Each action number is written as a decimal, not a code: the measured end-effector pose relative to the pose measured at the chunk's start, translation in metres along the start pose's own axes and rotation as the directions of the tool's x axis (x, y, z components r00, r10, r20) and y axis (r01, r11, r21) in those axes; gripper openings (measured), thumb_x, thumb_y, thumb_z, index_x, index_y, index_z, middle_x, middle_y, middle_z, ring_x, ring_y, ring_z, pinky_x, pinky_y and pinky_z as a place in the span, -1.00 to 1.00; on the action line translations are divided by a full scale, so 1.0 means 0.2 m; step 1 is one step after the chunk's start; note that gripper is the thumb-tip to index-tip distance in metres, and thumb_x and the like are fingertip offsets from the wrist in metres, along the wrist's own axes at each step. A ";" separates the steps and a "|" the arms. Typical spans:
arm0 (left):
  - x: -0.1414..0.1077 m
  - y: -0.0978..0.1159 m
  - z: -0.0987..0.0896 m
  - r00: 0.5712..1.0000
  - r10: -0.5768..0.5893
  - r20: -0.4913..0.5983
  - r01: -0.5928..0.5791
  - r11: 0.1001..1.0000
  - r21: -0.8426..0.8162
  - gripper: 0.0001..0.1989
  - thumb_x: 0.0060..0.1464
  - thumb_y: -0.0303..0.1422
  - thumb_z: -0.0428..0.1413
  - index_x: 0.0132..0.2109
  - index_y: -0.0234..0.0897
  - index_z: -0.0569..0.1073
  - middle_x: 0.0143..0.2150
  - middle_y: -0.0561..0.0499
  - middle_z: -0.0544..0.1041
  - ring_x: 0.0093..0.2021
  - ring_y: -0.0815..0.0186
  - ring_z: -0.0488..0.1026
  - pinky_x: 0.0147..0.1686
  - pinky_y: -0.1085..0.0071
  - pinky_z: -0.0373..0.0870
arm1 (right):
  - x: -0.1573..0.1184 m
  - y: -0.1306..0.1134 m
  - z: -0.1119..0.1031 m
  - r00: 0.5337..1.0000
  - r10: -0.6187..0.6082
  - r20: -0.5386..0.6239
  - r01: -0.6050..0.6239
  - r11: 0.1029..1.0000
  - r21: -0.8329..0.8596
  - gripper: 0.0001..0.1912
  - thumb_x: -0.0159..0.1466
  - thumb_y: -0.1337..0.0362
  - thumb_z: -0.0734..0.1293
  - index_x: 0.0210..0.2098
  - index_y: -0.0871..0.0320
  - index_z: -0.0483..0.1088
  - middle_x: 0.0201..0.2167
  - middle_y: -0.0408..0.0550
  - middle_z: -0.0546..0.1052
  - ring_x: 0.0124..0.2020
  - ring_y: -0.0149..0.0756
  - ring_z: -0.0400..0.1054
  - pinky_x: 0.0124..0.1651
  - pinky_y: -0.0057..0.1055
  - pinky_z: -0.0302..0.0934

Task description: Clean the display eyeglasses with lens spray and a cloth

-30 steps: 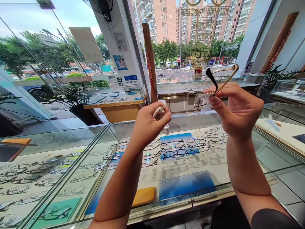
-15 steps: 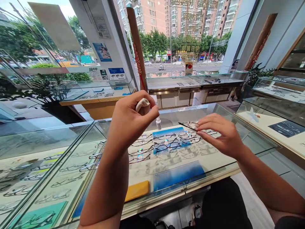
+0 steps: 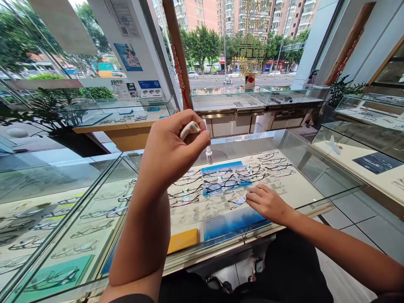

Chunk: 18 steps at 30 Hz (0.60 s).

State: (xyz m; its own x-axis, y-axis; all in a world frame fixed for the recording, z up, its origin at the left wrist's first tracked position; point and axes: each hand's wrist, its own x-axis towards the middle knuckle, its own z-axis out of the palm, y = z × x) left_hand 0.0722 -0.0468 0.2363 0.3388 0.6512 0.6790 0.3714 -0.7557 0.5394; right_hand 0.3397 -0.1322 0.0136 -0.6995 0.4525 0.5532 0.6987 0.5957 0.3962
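My left hand [image 3: 179, 143] is raised over the counter, its fingers curled around a crumpled off-white cloth [image 3: 190, 129]. Only the cloth's end shows inside the curl. Lower and to the right, my right hand [image 3: 268, 205] is down at the glass top, fingers closed on a pair of eyeglasses [image 3: 237, 202]. One lens and part of the thin frame stick out to the left of the fingers; the rest is hidden under the hand. Rows of eyeglasses [image 3: 221, 185] lie just beyond. Behind them stands a small white bottle [image 3: 209, 155].
The glass display counter [image 3: 303, 206] spans the space before me. A yellow case [image 3: 183, 240] and a blue sheet [image 3: 233, 223] lie near its front edge. Another glass case with eyeglasses [image 3: 63, 235] adjoins at left, and one holding a dark tray [image 3: 377, 163] stands at right.
My right hand has come down and toward me, bringing the eyeglasses from above the rows to the glass top. My left hand keeps its curl around the cloth. The view has tilted down slightly.
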 end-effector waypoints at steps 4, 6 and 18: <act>0.00 0.00 0.00 1.000 0.015 0.006 -0.015 1.000 -0.001 -0.90 0.07 -0.39 0.21 -0.39 -0.27 0.47 -0.47 0.12 0.45 -0.44 0.42 0.27 -0.44 0.38 0.15 | -0.02 0.00 0.05 0.999 -0.001 0.045 0.002 1.000 -0.018 -0.80 0.48 0.47 0.34 -0.27 0.24 0.56 -0.24 -0.03 0.62 -0.14 -0.18 0.43 -0.02 -0.19 0.24; 0.00 0.00 0.00 0.999 0.028 0.015 -0.028 1.000 -0.007 -0.89 0.07 -0.39 0.21 -0.40 -0.26 0.47 -0.47 0.11 0.45 -0.44 0.42 0.29 -0.43 0.39 0.17 | -0.03 0.01 0.07 0.998 -0.001 0.058 0.002 1.000 -0.020 -0.81 0.48 0.47 0.34 -0.26 0.25 0.56 -0.24 -0.03 0.61 -0.14 -0.18 0.43 -0.02 -0.18 0.23; 0.00 0.01 0.00 0.998 0.019 0.053 -0.021 1.000 0.024 -0.90 0.09 -0.37 0.19 -0.38 -0.23 0.45 -0.47 0.10 0.45 -0.47 0.39 0.26 -0.43 0.39 0.18 | -0.04 -0.02 0.08 0.993 0.057 0.106 -0.065 0.995 0.079 -0.85 0.48 0.45 0.32 -0.19 0.18 0.53 -0.12 0.04 0.65 -0.07 -0.18 0.44 0.01 -0.19 0.21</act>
State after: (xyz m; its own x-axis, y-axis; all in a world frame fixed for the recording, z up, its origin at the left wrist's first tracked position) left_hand 0.0727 -0.0472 0.2376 0.3917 0.6392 0.6618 0.3846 -0.7672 0.5133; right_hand 0.3400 -0.1269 -0.0039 -0.6707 0.5533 0.4941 0.7289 0.6153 0.3004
